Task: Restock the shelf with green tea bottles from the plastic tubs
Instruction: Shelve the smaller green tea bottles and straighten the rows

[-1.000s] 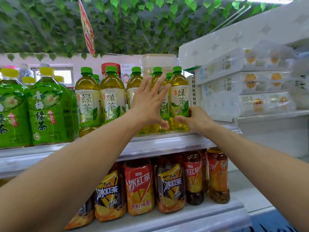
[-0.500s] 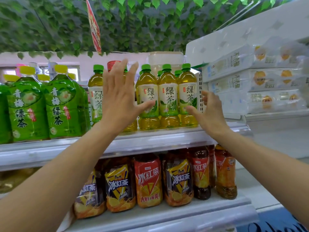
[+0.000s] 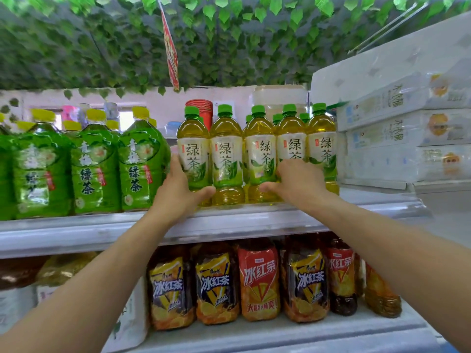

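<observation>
On the upper shelf (image 3: 229, 222), the leftmost green tea bottle (image 3: 193, 154) is clasped by the left hand (image 3: 178, 192), thumb and fingers curled round it. How the fingers of the right hand (image 3: 298, 184) are curled cannot be told. If it is nudged sideways, the neighbouring bottles (image 3: 226, 154) could be toppled.

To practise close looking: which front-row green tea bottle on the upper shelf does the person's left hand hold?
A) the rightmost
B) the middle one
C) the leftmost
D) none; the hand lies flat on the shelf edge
C: the left hand curls round the lower part of the leftmost green tea bottle, the one that stands next to the big green bottles.
</observation>
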`<move>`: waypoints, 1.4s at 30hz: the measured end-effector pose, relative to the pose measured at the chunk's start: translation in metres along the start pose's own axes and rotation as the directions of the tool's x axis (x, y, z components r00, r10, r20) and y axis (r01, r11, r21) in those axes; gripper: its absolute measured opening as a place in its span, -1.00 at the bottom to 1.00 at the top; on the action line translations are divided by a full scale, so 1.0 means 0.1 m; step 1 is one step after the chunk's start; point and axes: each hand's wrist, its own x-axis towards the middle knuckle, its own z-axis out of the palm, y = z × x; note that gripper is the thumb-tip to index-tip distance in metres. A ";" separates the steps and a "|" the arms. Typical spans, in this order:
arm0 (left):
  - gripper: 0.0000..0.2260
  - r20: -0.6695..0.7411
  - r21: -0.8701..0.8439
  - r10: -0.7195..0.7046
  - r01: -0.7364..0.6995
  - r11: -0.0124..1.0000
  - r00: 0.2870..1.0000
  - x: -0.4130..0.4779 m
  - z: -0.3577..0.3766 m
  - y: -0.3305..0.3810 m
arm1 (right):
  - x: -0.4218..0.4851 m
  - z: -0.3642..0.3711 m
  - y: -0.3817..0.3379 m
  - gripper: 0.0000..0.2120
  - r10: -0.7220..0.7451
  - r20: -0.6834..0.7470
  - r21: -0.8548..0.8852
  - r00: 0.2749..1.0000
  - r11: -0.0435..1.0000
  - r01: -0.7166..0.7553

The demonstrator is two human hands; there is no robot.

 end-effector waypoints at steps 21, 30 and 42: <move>-0.46 0.093 -0.128 -0.013 0.025 0.991 0.996 0.14 -0.07 -0.14 | 0.00 0.16 -0.65 -0.59 -0.060 0.005 0.185 0.998 0.981 0.059; -0.42 0.150 -0.185 -0.065 0.092 0.978 0.987 0.25 -0.07 -0.14 | 0.04 0.19 -0.72 -0.58 -0.043 0.001 0.160 0.999 0.986 0.043; -0.41 0.285 -0.308 -0.160 0.248 0.918 0.945 0.47 0.04 -0.25 | 0.06 0.22 -0.72 -0.59 -0.054 -0.006 0.135 0.999 0.989 0.054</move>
